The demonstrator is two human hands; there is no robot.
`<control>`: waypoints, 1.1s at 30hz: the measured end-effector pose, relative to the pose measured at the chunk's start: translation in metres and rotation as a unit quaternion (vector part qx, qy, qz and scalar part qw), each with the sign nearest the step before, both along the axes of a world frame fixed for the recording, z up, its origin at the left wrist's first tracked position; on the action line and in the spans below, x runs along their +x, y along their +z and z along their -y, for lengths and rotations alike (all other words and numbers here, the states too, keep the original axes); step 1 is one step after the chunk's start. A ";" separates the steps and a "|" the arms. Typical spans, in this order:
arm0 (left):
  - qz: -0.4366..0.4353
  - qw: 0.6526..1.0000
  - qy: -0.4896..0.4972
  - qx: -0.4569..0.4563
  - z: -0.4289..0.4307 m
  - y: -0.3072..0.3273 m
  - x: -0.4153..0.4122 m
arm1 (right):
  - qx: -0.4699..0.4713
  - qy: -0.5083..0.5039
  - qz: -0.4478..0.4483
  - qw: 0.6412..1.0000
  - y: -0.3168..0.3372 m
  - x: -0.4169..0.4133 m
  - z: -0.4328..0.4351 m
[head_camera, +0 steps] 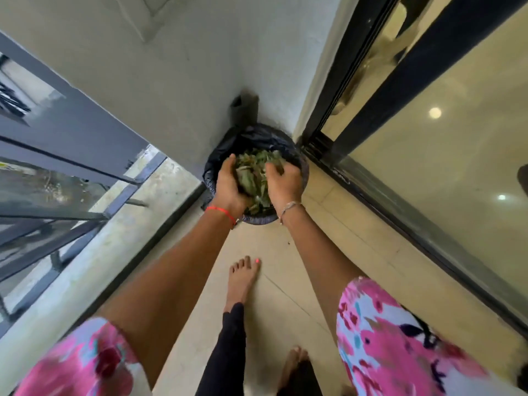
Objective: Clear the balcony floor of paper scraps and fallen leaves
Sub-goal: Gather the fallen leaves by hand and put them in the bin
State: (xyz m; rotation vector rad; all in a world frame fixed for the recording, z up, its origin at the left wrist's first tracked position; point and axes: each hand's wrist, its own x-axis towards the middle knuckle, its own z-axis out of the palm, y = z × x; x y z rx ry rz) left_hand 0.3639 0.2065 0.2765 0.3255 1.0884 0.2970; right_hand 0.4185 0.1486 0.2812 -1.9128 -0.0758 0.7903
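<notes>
Balcony floor (285,281), beige tile. White wall (171,67) behind the bin; sliding glass door (428,167) to the bin's right, metal railing (71,138) to its left. Bin (257,135) with black liner stands in the corner. Bare foot (243,278) on tile in front of the bin. Left hand (228,184) and right hand (284,180) close together, fingers curled round one clump of leaves (253,172), pressed between them directly over the bin's mouth. Small dark scrap (289,243) on tile just in front of the bin.

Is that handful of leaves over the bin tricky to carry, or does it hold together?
Probably light and loose: the crumpled green-brown leaves sit cupped between left hand and right hand. Some may slip out over the black-bagged round bin.
</notes>
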 end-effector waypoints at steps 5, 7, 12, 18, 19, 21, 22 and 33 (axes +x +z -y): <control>-0.180 0.967 -0.164 0.078 -0.033 -0.039 0.012 | -0.150 0.222 0.006 0.963 -0.028 0.010 -0.012; -0.238 0.939 -0.204 0.141 -0.037 -0.047 0.016 | -0.158 0.244 0.013 0.957 -0.027 0.013 -0.013; -0.343 0.768 -0.375 0.390 -0.038 -0.046 0.013 | -0.220 0.242 0.094 0.940 -0.013 0.017 -0.017; -0.297 0.566 -0.602 0.479 -0.036 -0.021 0.020 | -0.284 0.383 0.054 0.878 0.000 0.030 -0.018; -0.280 0.541 -0.628 0.484 -0.034 -0.015 0.019 | -0.290 0.407 0.026 0.866 0.005 0.032 -0.015; -0.261 0.485 -0.667 0.501 -0.030 -0.004 0.016 | -0.291 0.412 -0.012 0.863 0.020 0.033 -0.006; -0.258 0.458 -0.684 0.506 -0.027 0.007 0.016 | -0.286 0.405 -0.018 0.868 0.032 0.032 -0.001; -0.108 0.269 -0.745 0.602 0.083 0.246 0.019 | -0.337 0.315 0.041 0.887 0.274 0.004 0.162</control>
